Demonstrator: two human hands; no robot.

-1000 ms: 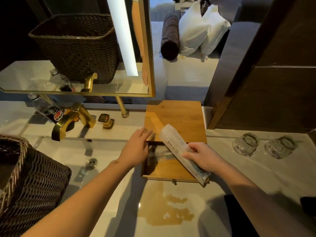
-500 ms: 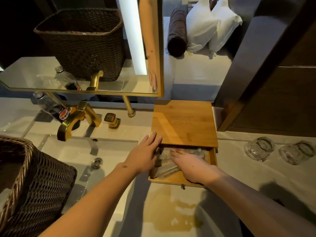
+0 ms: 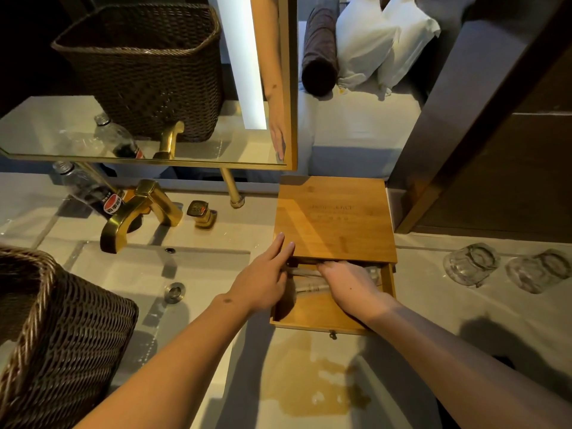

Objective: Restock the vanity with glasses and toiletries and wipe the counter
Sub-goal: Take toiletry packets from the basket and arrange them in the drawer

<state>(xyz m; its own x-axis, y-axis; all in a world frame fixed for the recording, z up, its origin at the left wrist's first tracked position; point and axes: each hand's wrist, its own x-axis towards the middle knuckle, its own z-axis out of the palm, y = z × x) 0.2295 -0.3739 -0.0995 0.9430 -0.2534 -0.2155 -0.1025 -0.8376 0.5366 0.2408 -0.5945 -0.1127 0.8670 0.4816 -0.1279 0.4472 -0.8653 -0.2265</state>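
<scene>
- The right hand (image 3: 348,281) is reaching into the pulled-out drawer (image 3: 312,314) of the wooden box (image 3: 335,221), its palm lying over the wrapped toiletry packets (image 3: 309,286); the fingertips are hidden under the box's top, so whether they are pinching a packet or only pressing it flat cannot be told.
- The left hand (image 3: 263,278) is resting at the box's front-left corner, fingers straight and close together, the tips touching the top edge; it appears to be steadying the box.
- The packets are lying crosswise in the rear half of the drawer, partly beneath the top, while the front half is showing bare wood.
- To do this step well, the packets are best laid flat and parallel, pushed fully behind the drawer's front lip, so that nothing is catching when the drawer is being closed.
- The left hand is best kept bracing the box, since a push on the drawer is likely to slide the whole box back along the counter (image 3: 448,335).
- The small knob (image 3: 332,335) is offering the cleanest point for closing.
- Two glasses (image 3: 470,263), mouth down, are standing on the counter right of the box, well apart from both hands.
- A brownish puddle (image 3: 315,385) is lying just in front of the drawer; wiping appears not yet done, and forearms are best kept clear of it.
</scene>
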